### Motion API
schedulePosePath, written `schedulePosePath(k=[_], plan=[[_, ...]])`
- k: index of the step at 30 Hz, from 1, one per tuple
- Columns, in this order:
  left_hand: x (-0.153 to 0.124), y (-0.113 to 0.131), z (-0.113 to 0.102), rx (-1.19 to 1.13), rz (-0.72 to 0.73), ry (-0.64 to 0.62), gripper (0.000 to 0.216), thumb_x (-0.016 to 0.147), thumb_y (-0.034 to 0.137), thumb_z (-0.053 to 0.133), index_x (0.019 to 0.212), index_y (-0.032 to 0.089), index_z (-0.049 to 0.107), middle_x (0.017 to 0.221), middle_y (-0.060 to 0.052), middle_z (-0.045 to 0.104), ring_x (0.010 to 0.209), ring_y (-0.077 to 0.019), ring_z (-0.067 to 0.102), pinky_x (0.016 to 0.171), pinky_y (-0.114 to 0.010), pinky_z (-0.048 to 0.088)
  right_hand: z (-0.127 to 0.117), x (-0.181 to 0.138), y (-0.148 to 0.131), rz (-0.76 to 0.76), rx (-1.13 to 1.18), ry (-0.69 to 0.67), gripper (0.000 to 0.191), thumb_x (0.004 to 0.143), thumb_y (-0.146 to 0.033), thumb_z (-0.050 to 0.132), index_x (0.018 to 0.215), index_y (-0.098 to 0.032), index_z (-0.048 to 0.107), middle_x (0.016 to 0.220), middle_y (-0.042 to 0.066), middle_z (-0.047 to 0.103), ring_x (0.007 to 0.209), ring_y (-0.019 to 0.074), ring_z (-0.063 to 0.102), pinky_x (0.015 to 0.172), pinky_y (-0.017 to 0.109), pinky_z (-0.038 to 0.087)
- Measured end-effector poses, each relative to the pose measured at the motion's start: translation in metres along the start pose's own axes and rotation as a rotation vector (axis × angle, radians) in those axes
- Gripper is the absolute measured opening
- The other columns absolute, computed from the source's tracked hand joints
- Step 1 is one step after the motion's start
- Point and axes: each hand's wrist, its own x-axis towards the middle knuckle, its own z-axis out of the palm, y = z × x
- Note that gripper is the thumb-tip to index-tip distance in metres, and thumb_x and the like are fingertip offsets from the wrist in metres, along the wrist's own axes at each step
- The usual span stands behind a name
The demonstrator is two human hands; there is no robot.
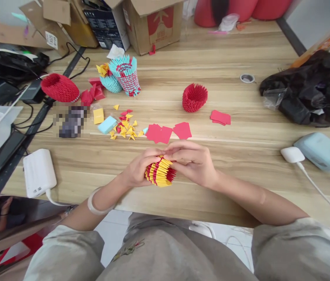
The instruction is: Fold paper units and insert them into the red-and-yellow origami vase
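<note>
A yellow and red ring of folded paper pieces (159, 174) is tilted in my hands, just above the table's near edge. My left hand (138, 168) is wrapped round its left side. The fingers of my right hand (196, 162) are closed at its upper right rim; whether a small paper piece sits between those fingertips is hidden. Beyond my hands lie loose yellow and red folded paper triangles (126, 128). Red paper slips (159, 133) rest beside them, with a yellow paper stack (98, 116) and a light blue paper stack (107, 125) to the left.
Farther back stand a red folded-paper bowl (194, 97), a blue and red paper vase (127, 78) and a red paper piece (59, 88). A white power bank (39, 173) lies left, a black plastic bag (308, 88) right. Cardboard boxes (156, 27) line the back.
</note>
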Motion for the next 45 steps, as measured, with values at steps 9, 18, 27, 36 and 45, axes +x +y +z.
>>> schedulePosePath(k=[9,18,27,36,45], plan=[[0.002,0.004,0.001,0.091,-0.010,-0.016,0.063,0.079,0.036,0.070,0.128,0.010,0.041,0.108,-0.023,0.061,0.104,-0.0283,0.062,0.081,-0.041,0.057,0.002,-0.009,0.002,-0.347,-0.241,-0.057,0.026,0.082,-0.003,0.059,0.099,-0.018,0.071,0.094,0.011,0.075,0.091,0.0219,0.072,0.073,0.033,0.063],[0.003,0.003,0.002,-0.081,-0.090,-0.030,0.071,0.075,0.040,0.074,0.131,0.015,0.039,0.112,-0.020,0.062,0.108,-0.0283,0.062,0.088,-0.042,0.055,-0.006,0.040,0.061,0.226,0.147,-0.303,0.022,0.084,-0.039,0.064,0.086,-0.020,0.075,0.092,0.008,0.076,0.088,0.0192,0.071,0.080,0.033,0.057],[0.000,0.008,0.008,-0.195,-0.112,-0.045,0.080,0.065,0.047,0.080,0.128,0.013,0.044,0.110,-0.020,0.060,0.102,-0.0277,0.064,0.087,-0.038,0.057,0.084,0.073,0.102,0.272,-0.444,-0.575,0.020,0.086,-0.023,0.058,0.094,-0.011,0.073,0.101,0.016,0.070,0.098,0.0249,0.062,0.088,0.036,0.046],[0.000,0.004,0.004,-0.206,-0.215,0.011,0.080,0.060,0.045,0.083,0.125,0.014,0.048,0.110,-0.017,0.064,0.103,-0.0280,0.063,0.091,-0.039,0.053,0.074,0.070,0.093,0.403,-0.041,-0.175,0.010,0.076,-0.019,0.063,0.076,-0.016,0.073,0.087,0.008,0.074,0.082,0.0201,0.066,0.081,0.036,0.050],[-0.001,-0.009,-0.005,-0.421,-0.481,0.230,0.081,0.053,0.050,0.085,0.120,0.018,0.053,0.109,-0.012,0.063,0.098,-0.0260,0.065,0.087,-0.037,0.053,0.010,0.002,0.050,0.750,0.594,-0.120,0.016,0.069,-0.030,0.078,0.080,-0.019,0.074,0.074,0.003,0.074,0.065,0.0130,0.068,0.064,0.025,0.056]])
